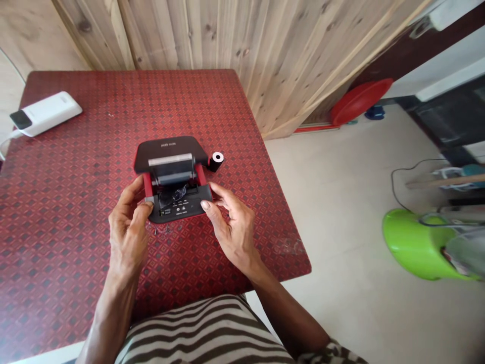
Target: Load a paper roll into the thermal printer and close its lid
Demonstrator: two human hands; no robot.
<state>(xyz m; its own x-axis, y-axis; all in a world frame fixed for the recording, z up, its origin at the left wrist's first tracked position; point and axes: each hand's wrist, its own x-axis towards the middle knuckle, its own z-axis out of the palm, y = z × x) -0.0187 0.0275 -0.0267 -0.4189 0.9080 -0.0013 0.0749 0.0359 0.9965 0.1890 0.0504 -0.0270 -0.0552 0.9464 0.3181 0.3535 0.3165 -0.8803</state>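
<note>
A black-and-red device (178, 207) with a raised black lid (170, 146) stands on the red patterned table (94, 151). A shiny, clear-looking part (172, 172) spans its open middle, and a dark crumpled strip lies below it. My left hand (131, 222) grips the front left corner, thumb on top and fingers along the side. At the front right corner, my right hand (233, 225) pinches the edge between thumb and fingers. Small bits like screws (155, 231) lie before the device. Just right of the lid is a small black roll (216, 161) with a white end.
A white power bank (51, 114) with a cable lies at the table's far left. Behind the table rises a wooden plank wall (227, 40). On the floor at right are a green bucket (409, 242) on its side and a red basin (359, 101).
</note>
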